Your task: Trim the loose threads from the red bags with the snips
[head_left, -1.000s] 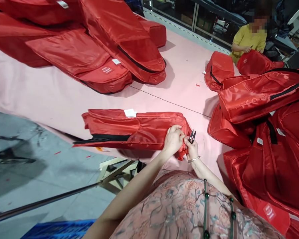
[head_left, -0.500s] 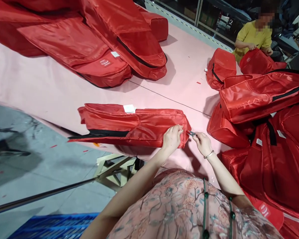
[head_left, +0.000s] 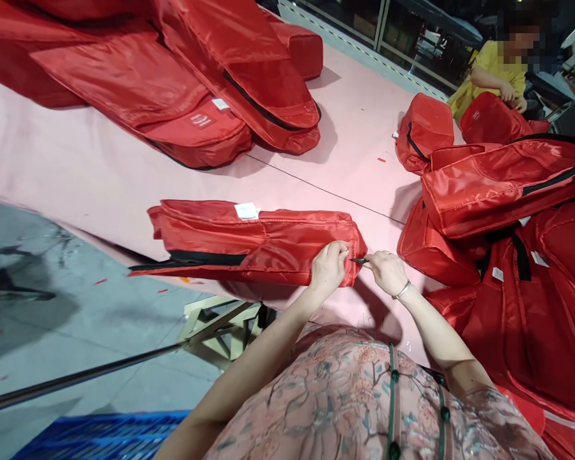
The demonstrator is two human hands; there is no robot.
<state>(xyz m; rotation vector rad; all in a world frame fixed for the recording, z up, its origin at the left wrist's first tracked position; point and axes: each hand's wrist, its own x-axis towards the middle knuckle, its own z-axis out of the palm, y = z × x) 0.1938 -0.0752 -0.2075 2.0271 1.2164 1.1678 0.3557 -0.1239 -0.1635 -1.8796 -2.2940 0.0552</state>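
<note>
Left hand [head_left: 329, 271]: it rests on the red bag [head_left: 278, 246] near its right end; the thumb and fingertips are together, pinching at the seam.
Right hand [head_left: 387, 271]: the fingers are closed around the small snips [head_left: 360, 260], just beside the bag's end; 1 bracelet [head_left: 401, 290] is on the wrist.
Small snips: the tip points to the left hand and reaches over the end seam; whether the blades are apart, I cannot tell.
Red bag: it lies lengthwise on the pink table cover [head_left: 359, 137], at the edge nearest the person, with 1 white label [head_left: 246, 211] on its far side and a black zipper [head_left: 211, 258] on the near side.
Left pile [head_left: 124, 83]: several red bags overlap.
Right pile [head_left: 546, 255]: more red bags, heaped.
Other person [head_left: 491, 70]: yellow top, both hands near another red bag.
Floor: 1 blue crate [head_left: 100, 437], at lower left.
</note>
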